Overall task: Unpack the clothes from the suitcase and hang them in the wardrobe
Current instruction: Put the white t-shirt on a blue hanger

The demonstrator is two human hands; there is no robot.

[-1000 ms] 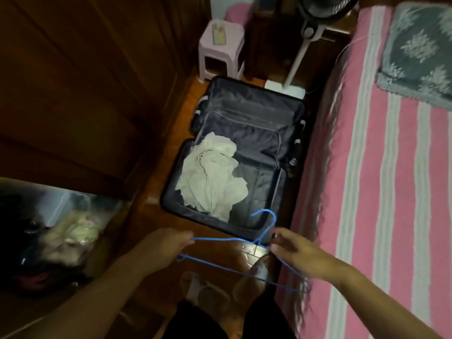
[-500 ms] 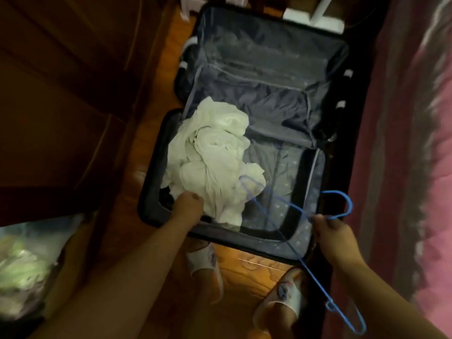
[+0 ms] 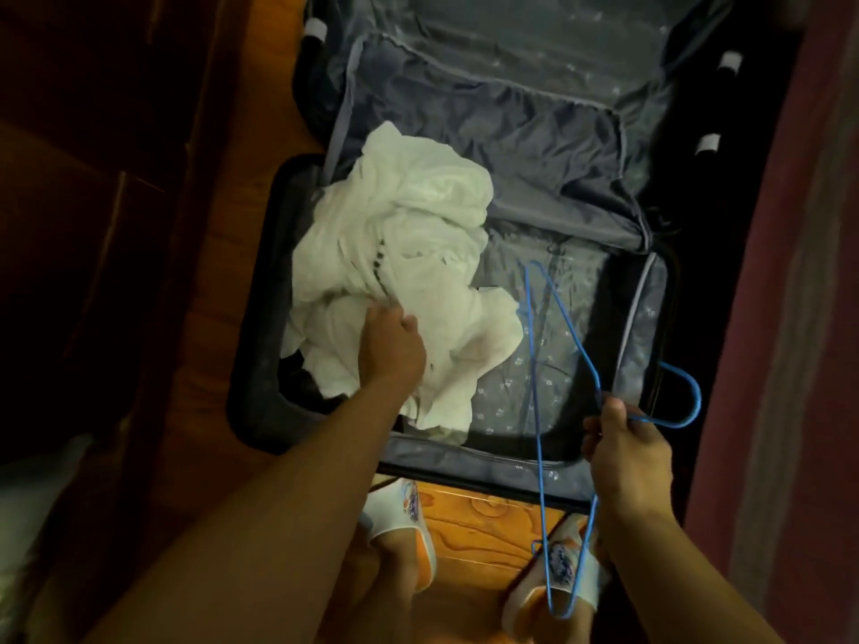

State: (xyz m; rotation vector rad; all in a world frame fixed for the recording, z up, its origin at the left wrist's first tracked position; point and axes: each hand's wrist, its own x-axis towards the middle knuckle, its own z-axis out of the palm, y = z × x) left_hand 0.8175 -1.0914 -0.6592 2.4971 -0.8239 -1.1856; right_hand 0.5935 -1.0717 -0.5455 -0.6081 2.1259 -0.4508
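An open dark suitcase [image 3: 253, 406] lies on the wooden floor, its grey lining showing. A crumpled white garment [image 3: 418, 234] fills the left of the near half. My left hand [image 3: 390, 346] is down on the garment's lower part, fingers dug into the cloth and gripping a fold. My right hand [image 3: 623, 457] pinches a blue wire hanger [image 3: 534, 364] at the base of its hook, over the suitcase's near right corner. The hanger hangs edge-on, one end over the lining, the other down by my right foot.
A dark wooden wardrobe [image 3: 116, 178] stands close on the left. A bed with a pink cover [image 3: 799, 318] runs along the right. My feet in white slippers [image 3: 399, 518] stand on the floor just before the suitcase. A pale bag [image 3: 23, 527] sits at the lower left.
I have bent closer over the suitcase. My left hand let go of the hanger, reached into the case and closed on the white garment. My right hand kept the hanger and swung it rightward.
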